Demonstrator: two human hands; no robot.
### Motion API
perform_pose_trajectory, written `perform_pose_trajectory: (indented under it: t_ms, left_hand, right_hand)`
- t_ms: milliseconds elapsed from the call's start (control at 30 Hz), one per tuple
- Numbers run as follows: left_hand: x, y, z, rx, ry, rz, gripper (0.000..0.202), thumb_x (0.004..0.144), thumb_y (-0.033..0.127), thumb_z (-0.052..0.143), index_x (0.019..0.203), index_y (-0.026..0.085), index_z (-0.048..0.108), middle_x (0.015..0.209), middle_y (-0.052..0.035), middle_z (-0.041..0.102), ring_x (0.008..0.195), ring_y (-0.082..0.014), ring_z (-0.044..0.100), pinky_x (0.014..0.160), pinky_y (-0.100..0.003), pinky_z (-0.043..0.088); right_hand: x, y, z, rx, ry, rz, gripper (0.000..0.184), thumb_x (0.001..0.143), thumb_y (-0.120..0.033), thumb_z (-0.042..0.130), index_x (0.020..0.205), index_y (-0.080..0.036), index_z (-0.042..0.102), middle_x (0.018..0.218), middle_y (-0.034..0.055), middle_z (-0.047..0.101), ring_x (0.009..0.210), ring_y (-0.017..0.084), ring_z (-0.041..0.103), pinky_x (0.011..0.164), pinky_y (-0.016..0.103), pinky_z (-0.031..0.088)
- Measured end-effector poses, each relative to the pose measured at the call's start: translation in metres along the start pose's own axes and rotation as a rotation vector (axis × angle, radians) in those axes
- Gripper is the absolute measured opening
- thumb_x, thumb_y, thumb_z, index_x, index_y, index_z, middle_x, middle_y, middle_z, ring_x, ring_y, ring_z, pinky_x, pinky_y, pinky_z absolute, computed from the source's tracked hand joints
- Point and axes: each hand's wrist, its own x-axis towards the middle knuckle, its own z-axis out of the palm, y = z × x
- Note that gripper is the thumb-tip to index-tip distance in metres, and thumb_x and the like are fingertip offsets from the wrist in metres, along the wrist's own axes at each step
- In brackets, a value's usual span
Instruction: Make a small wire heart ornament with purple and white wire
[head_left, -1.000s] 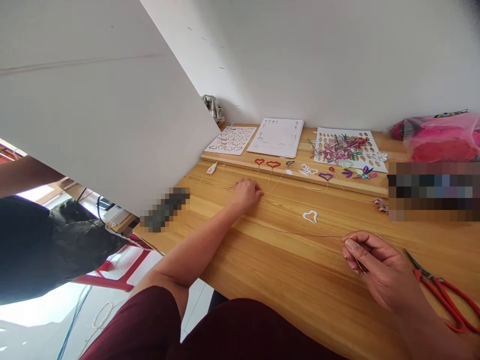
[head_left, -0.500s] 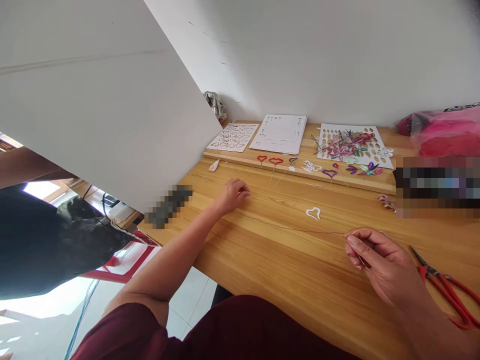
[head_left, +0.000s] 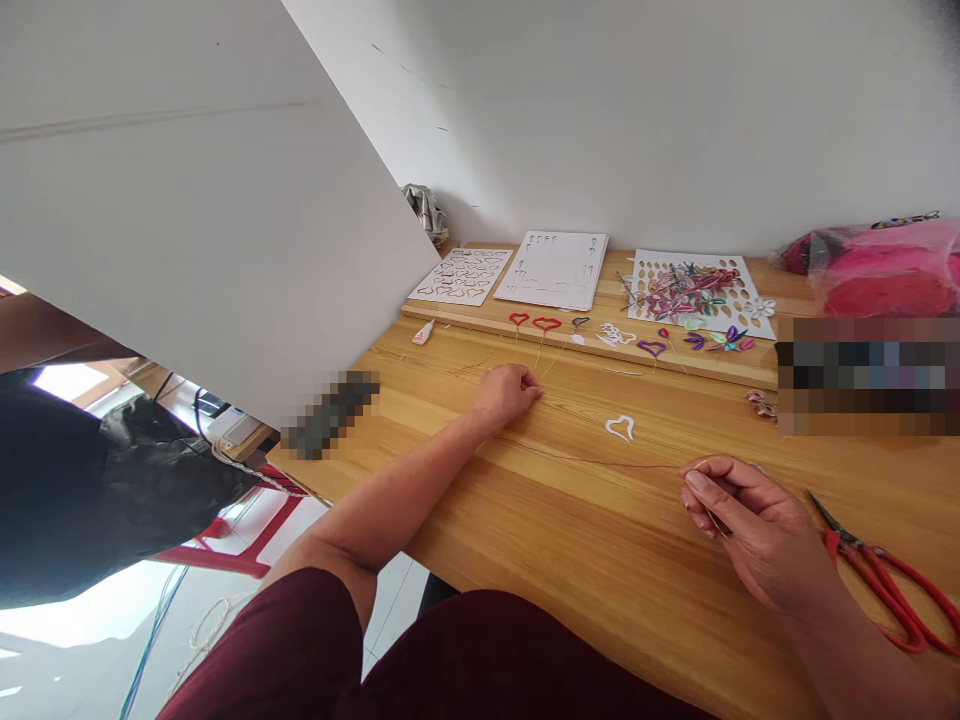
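My right hand (head_left: pixel 750 520) pinches a thin golden wire (head_left: pixel 716 522) between thumb and fingers, and a fine dark thread (head_left: pixel 600 462) runs from these fingertips leftward, low over the wooden table. My left hand (head_left: pixel 510 394) is closed above the table, its fingertips pressed together; whatever they hold, if anything, is too small to make out. Thin wires (head_left: pixel 474 370) lie just beyond it. Between the hands, a white heart-shaped paper cutout (head_left: pixel 621 428) rests on the table. Red-handled scissors (head_left: pixel 874 570) lie beside my right wrist, blades pointing away.
Along the raised ledge (head_left: pixel 682 370) are red hearts on wire stems (head_left: pixel 546 323), a purple heart (head_left: pixel 651 348), a cutout sheet (head_left: pixel 465 277), white papers (head_left: pixel 555 270) and colourful flower pieces (head_left: pixel 694 292). A glue bottle (head_left: pixel 424 333) stands left. A grey panel (head_left: pixel 202 200) borders the left side.
My left hand has moved rightward across the table, toward the paper heart, its fingers more tightly curled. My right hand still pinches the wire in nearly the same place. The view has shifted slightly.
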Motion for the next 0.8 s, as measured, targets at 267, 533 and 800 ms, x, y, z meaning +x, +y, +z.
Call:
perform_pose_trajectory:
  t_ms: [267,533,800]
  left_hand:
    - [-0.009,-0.013,-0.053,-0.334,-0.068,-0.055,0.018,0.08,0.032,0.069,0.076,0.015,0.065,0.066,-0.0004,0.065,0.057,-0.0101,0.055,0.058,-0.024,0.045]
    - [-0.009,-0.047,-0.091,-0.924,0.046,-0.239,0.025,0.071,0.022,0.081,0.085,0.014,0.063,0.075,-0.002,0.07,0.066,-0.0085,0.064,0.07,-0.024,0.053]
    - [0.001,-0.064,-0.08,-0.876,0.132,-0.209,0.021,0.067,0.016,0.081,0.077,0.012,0.064,0.076,-0.0024,0.071,0.072,-0.0104,0.066,0.078,-0.028,0.054]
  right_hand:
    - [0.001,0.002,-0.002,-0.008,-0.022,-0.012,0.025,0.076,-0.044,0.08,0.081,-0.022,0.069,0.064,0.0006,0.058,0.055,0.011,0.047,0.046,0.022,0.036]
    - [-0.001,0.0,-0.001,-0.008,-0.006,0.004,0.028,0.075,-0.047,0.081,0.08,-0.022,0.069,0.064,0.0003,0.057,0.055,0.01,0.046,0.046,0.021,0.036]
    - [0.001,0.0,-0.001,-0.037,-0.005,-0.002,0.03,0.074,-0.048,0.081,0.079,-0.021,0.069,0.063,0.0007,0.057,0.053,0.011,0.046,0.045,0.022,0.036]
